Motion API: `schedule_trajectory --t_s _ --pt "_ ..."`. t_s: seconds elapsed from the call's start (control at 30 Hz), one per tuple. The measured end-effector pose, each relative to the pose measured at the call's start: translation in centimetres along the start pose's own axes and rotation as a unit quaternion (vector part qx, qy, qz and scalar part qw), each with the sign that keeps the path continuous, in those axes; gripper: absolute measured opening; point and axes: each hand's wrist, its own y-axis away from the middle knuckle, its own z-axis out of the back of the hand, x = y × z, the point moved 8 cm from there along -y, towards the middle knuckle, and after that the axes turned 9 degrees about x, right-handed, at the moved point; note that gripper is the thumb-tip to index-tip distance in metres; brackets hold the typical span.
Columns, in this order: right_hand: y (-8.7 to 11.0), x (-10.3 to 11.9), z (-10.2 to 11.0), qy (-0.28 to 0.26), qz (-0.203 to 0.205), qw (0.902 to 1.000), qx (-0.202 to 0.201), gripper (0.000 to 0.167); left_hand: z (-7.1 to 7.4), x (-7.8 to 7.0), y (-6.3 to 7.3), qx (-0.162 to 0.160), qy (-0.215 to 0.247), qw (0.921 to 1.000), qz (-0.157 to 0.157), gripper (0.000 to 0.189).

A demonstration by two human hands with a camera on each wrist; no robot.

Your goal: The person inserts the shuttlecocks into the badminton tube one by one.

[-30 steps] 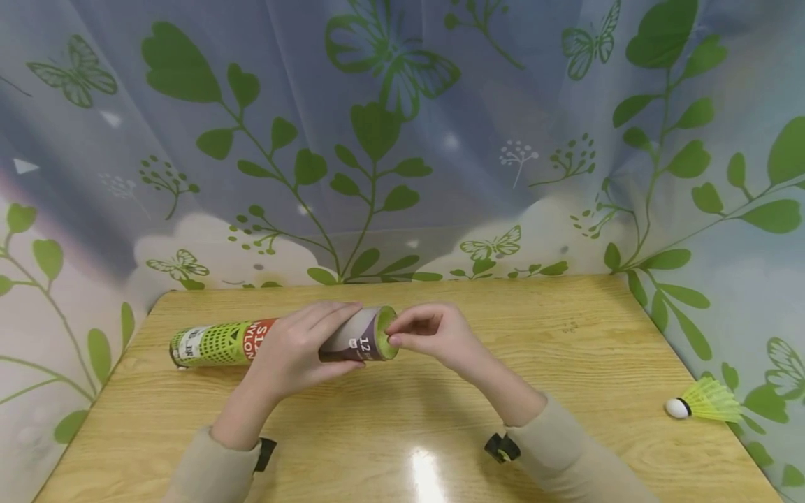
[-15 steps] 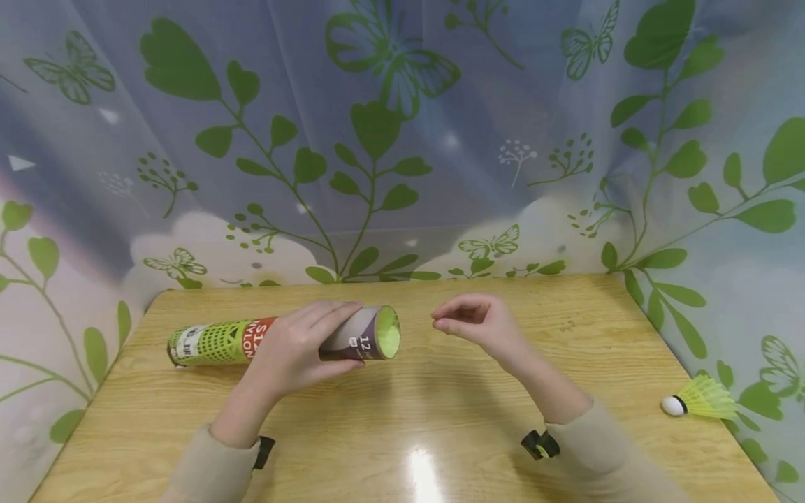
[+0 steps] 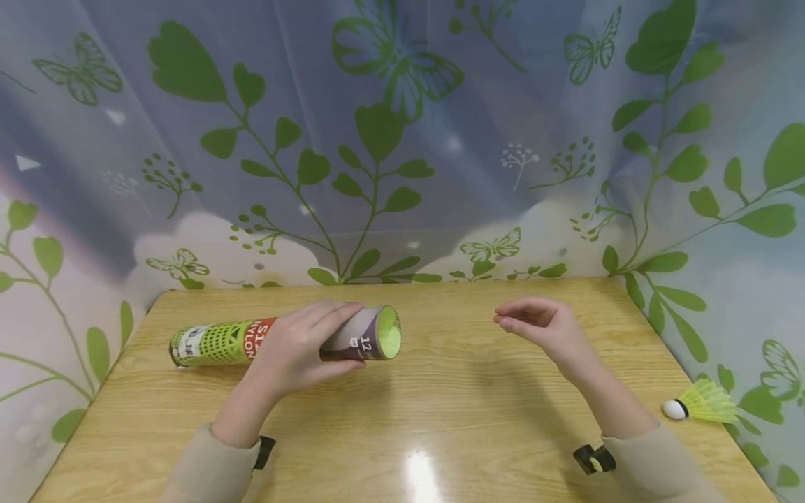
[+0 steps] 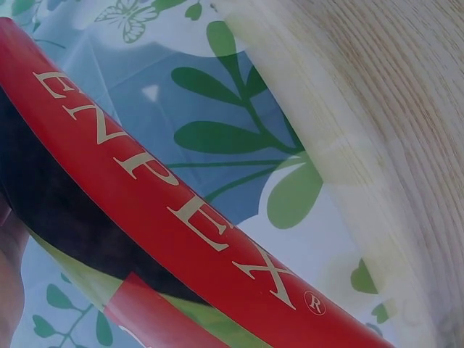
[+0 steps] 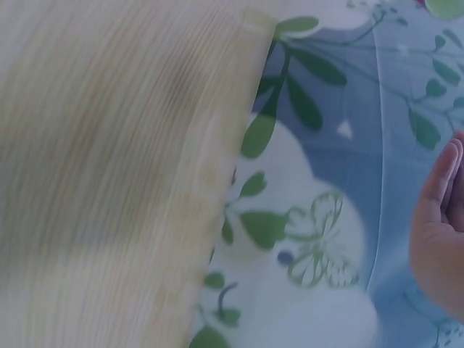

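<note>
My left hand (image 3: 302, 346) grips a shuttlecock tube (image 3: 216, 342) that lies sideways over the table, fingers over the top and thumb below. The tube is green, red and grey, and its right end shows a round light-green inside. Red lettering of the tube (image 4: 145, 174) fills much of the left wrist view. My right hand (image 3: 550, 332) hovers above the table, apart from the tube, fingers loosely bent and thumb near the fingertips; nothing shows between them. At the right wrist view's edge, part of the right hand (image 5: 438, 239) appears. A yellow shuttlecock (image 3: 701, 402) with a white tip lies far right.
A light wooden table (image 3: 434, 412) spans the front. Behind it and along both sides hangs a curtain (image 3: 478, 188) printed with leaves and butterflies. The shuttlecock lies close to the table's right edge.
My right hand has left the tube's right end and moved rightward through the air. The left hand and the tube have stayed in place.
</note>
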Motion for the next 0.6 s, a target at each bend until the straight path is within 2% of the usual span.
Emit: schedule_trajectory --t_s 0.43,0.6 --pt "4.3 -0.8 6.1 0.026 0.003 0.9965 -0.079 0.026 -0.1 0.0 0.0 -0.005 -0.003 1.0000 0.000 0.084" --pt "6.3 -1.0 8.6 0.044 -0.019 0.9932 -0.106 0.024 0.0 0.1 -0.1 0.002 -0.001 1.0000 0.006 0.084"
